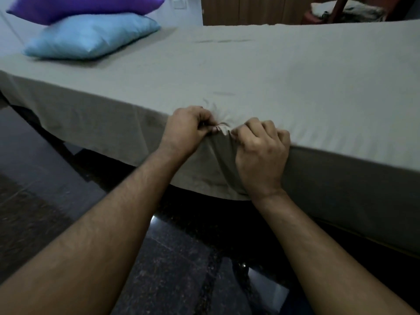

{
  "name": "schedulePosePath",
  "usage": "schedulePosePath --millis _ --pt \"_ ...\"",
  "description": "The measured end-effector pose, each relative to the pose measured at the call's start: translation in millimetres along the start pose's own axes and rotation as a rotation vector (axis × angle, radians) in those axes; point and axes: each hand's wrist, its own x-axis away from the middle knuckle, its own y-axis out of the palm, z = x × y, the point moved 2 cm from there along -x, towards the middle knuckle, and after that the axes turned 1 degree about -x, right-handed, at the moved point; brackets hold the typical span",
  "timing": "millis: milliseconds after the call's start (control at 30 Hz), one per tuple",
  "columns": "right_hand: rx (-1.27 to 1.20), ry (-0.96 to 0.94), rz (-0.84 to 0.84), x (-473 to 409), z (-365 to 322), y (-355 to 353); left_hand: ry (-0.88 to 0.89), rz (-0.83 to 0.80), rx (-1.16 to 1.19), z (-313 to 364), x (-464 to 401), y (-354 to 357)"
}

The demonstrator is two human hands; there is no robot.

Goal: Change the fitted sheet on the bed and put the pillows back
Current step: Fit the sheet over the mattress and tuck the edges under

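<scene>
Sheet (272,71), a grey-beige one, covers the bed (354,201) across the middle and right of the frame and hangs over the near edge, its loose hem drooping toward the lower left. At the bed's near edge, just below centre frame, both hands meet close together. The left hand (188,130) has its fingers curled and pinches a small fold of the sheet between thumb and fingertips. The right hand (261,153), just beside it, also has curled fingers gripping the cloth, with its palm lying over the bed's side. Small creases fan out on the sheet from the spot between the hands. In the upper left of the frame two pillows are stacked on the bed: a blue pillow (91,36) below and a purple pillow (84,6) lying on top of it. Dark, glossy floor (177,264) fills the lower frame beneath the forearms.
</scene>
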Motion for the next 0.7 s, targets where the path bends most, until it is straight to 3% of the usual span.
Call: schedulePosePath --millis 167,233,400,500,700 --pt "-0.02 0.046 -0.037 -0.1 -8.0 -6.7 0.19 0.11 -0.167 -2.1 23.4 -4.2" --pt "-0.025 -0.022 -0.056 1.4 -12.6 -4.7 0.229 0.136 -0.215 1.2 31.3 -4.9" --pt "0.017 -0.189 -0.121 5.7 -22.8 6.7 0.13 0.092 -0.161 -9.8 38.6 5.4" --pt "0.06 -0.202 -0.139 0.5 -23.2 5.2 0.127 0.007 -0.281 -39.2 45.8 -5.3" --pt "0.083 -0.221 -0.21 -9.5 -62.5 1.0 -0.065 0.121 -0.138 -105.8 52.9 -52.2"
